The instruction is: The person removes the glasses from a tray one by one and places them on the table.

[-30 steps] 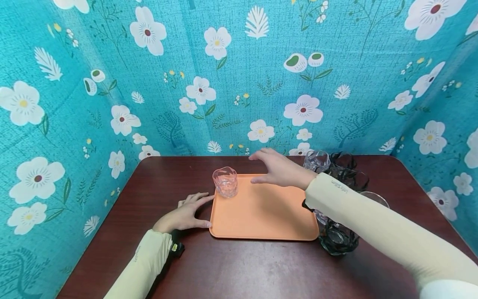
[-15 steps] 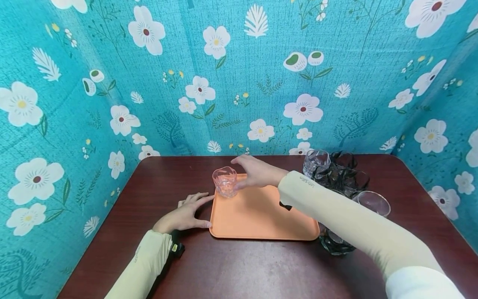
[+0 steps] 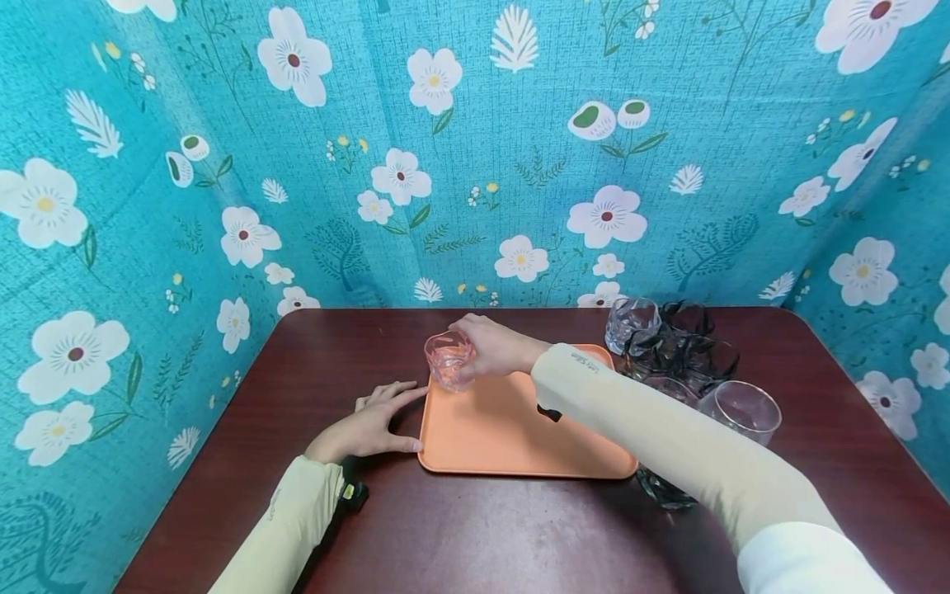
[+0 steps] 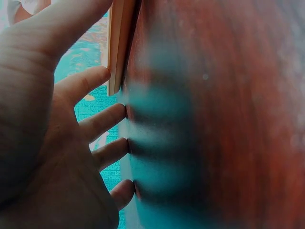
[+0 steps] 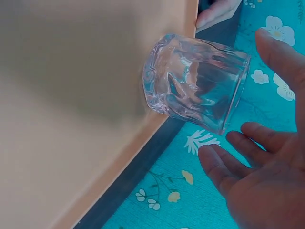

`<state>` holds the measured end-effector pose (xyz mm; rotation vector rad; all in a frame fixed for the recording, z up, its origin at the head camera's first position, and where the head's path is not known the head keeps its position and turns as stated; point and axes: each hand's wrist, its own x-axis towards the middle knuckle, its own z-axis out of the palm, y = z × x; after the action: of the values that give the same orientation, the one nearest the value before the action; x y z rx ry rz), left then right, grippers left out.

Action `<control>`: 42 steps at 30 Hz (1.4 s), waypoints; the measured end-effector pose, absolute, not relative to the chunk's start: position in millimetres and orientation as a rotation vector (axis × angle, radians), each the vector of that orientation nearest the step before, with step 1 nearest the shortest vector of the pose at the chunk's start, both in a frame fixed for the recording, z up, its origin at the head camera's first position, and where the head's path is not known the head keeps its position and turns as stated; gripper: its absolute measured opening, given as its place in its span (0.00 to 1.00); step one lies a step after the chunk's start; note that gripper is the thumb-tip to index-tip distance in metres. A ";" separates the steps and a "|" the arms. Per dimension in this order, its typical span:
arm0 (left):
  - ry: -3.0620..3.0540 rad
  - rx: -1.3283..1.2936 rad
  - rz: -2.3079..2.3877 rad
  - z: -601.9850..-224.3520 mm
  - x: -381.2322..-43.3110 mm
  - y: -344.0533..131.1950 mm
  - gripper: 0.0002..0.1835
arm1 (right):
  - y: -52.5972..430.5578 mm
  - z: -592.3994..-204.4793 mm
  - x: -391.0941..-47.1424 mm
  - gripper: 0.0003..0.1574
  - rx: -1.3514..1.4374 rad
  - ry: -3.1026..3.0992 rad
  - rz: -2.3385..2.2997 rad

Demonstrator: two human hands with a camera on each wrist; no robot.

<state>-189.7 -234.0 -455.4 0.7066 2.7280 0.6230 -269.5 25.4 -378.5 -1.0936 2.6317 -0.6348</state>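
A clear, wavy-sided glass [image 3: 444, 363] stands at the far left corner of an orange tray [image 3: 512, 437]. Reaching over the tray, my right hand [image 3: 496, 345] has come to the right side of this glass. In the right wrist view, the thumb and fingers of that hand [image 5: 271, 176] are spread around the rim of the glass [image 5: 198, 83], with visible gaps between them and it. My left hand [image 3: 369, 425] rests on the table with fingers spread, its thumb and index fingertip at the tray's left edge, as the left wrist view of the tray rim [image 4: 116, 47] also shows.
Several clear and dark glasses crowd the table's right side, including a clear one at the back [image 3: 631, 326], dark ones [image 3: 660, 355] and a wide clear one [image 3: 742, 408]. My right forearm passes in front of some. A flowered blue cloth [image 3: 475, 165] hangs behind the dark red table [image 3: 490, 528].
My right hand has moved left across the tray to the clear glass and lowered toward it. My left hand, the tray and the glass stay where they were.
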 end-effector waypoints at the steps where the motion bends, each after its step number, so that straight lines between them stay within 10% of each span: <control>1: 2.731 0.709 0.623 -455.5 -189.6 -233.9 0.49 | 24.8 -379.5 -270.2 0.49 -1.095 2.634 -0.637; 42: 2.738 0.730 0.616 -453.8 -189.5 -234.6 0.49 | 7.8 -392.2 -278.8 0.42 -0.897 2.829 -0.669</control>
<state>-189.5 -234.6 -453.8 0.7296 2.7383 0.6157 -278.8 7.8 -392.2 -0.8968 2.8292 -0.6687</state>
